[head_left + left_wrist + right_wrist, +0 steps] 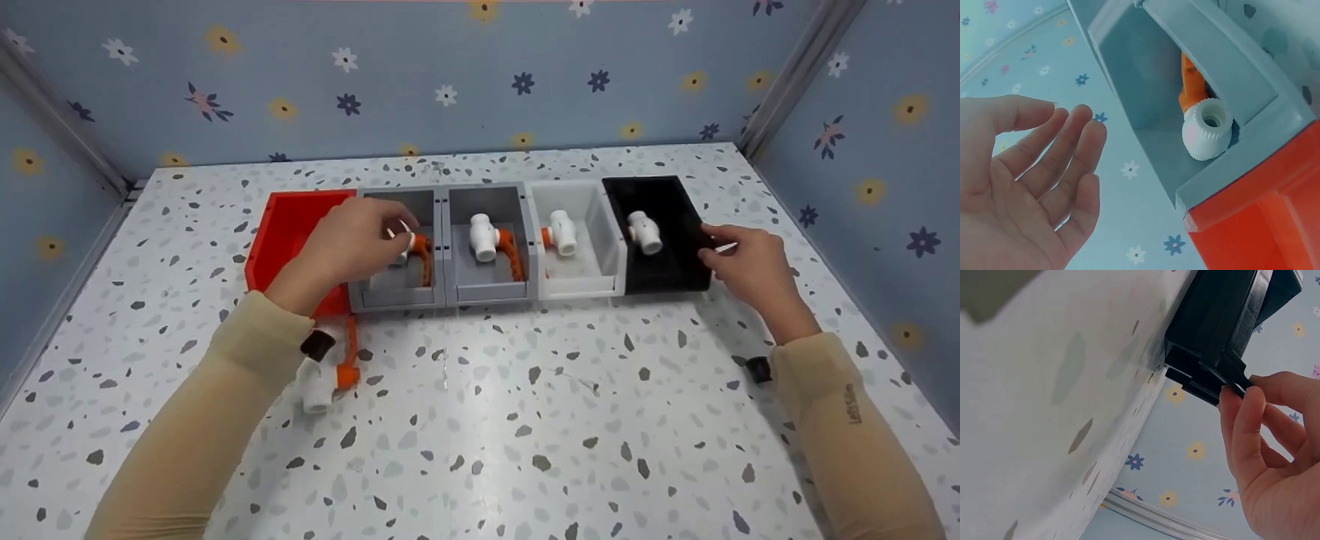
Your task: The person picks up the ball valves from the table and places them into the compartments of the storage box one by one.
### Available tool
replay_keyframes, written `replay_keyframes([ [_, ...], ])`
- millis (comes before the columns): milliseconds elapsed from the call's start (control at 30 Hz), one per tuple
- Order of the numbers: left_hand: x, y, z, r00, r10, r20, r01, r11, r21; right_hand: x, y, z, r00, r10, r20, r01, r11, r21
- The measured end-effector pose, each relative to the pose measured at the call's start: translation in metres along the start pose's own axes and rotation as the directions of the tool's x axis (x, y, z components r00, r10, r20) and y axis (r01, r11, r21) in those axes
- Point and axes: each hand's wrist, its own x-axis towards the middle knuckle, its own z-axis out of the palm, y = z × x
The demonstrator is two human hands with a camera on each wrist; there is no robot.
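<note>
My left hand (349, 240) hovers over the left grey bin (397, 298), fingers loosely bent with nothing in them. Inside that bin lies a white ball valve (1207, 135) with an orange handle, partly hidden by the hand in the head view. At the row's right end, my right hand (754, 266) pinches the side rim of the black bin (1230, 337) between thumb and fingers. A white valve (645, 234) rests in the black bin. Similar valves lie in the second grey bin (487, 292) and the white bin (577, 285).
A red bin (289, 217) stands at the row's left end, partly behind my left arm. Before it, a white valve (319, 390) with an orange handle lies on the speckled table (525, 450). Dark wristbands circle both sleeves. Flowered panels (480, 90) enclose the table.
</note>
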Motion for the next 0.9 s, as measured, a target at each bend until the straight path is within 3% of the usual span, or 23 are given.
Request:
replay_keyframes([
  [233,-0.022,-0.01,0.002,0.996,0.088,-0.005,-0.088,0.996,0.005,0.002,-0.003,-0.001,1.0,0.022,0.007,-0.022,1.0,-0.019],
  [433,-0.041,-0.026,0.009,0.977,0.192,0.093,-0.194,0.981,0.006,0.003,-0.002,-0.002,0.999,0.028,0.022,-0.028,1.0,-0.013],
  [767,-0.075,-0.047,0.016,0.962,0.206,0.182,-0.215,0.976,0.03,0.0,0.0,-0.001,1.0,0.028,0.014,-0.028,1.0,-0.003],
  [900,-0.09,-0.055,0.018,0.962,0.172,0.212,-0.186,0.981,0.049,0.001,-0.001,0.0,0.999,0.03,0.023,-0.03,1.0,0.0],
])
